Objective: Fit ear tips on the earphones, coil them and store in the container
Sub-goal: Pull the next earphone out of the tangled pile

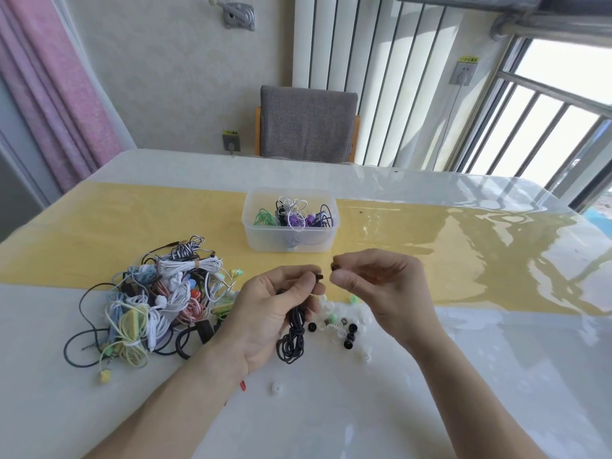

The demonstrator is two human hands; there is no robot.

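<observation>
My left hand (275,306) grips black earphones (293,339); the bunched cable hangs below my palm and one earbud pokes out between thumb and forefinger. A short gap to the right, my right hand (381,286) pinches a small dark ear tip (336,266) at its fingertips. Loose ear tips (344,326), black, white and green, lie scattered on the table under both hands. A clear plastic container (289,238) stands behind the hands and holds several coiled earphones, green, purple, white and black.
A tangled pile of earphones (155,303) in many colours lies at the left. One white ear tip (275,388) sits alone near my left wrist. A yellow runner (463,260) crosses the glossy table. A grey chair (308,122) stands beyond the far edge.
</observation>
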